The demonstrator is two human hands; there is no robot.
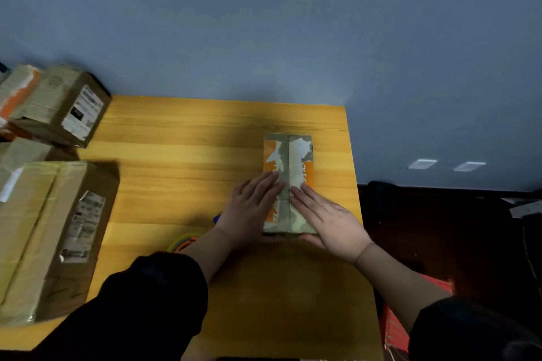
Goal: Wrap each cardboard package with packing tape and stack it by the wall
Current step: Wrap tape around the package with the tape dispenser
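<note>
A small cardboard package [289,155] with torn orange print and a centre seam lies lengthwise on the right part of the wooden table [181,161]. My left hand [249,208] lies flat on its left flap with straight fingers. My right hand [325,220] lies flat on its right flap, fingertips near the seam. A roll of tape [183,240] shows just left of my left forearm, partly hidden by it. A bit of blue [216,218] peeks out beside my left wrist; I cannot tell what it is.
A large taped box [50,231] with a label sits at the table's left front. Behind it, more boxes [58,105] stand stacked at the left by the blue wall [264,23]. Off the table's right edge lie a dark floor and a red box [396,328].
</note>
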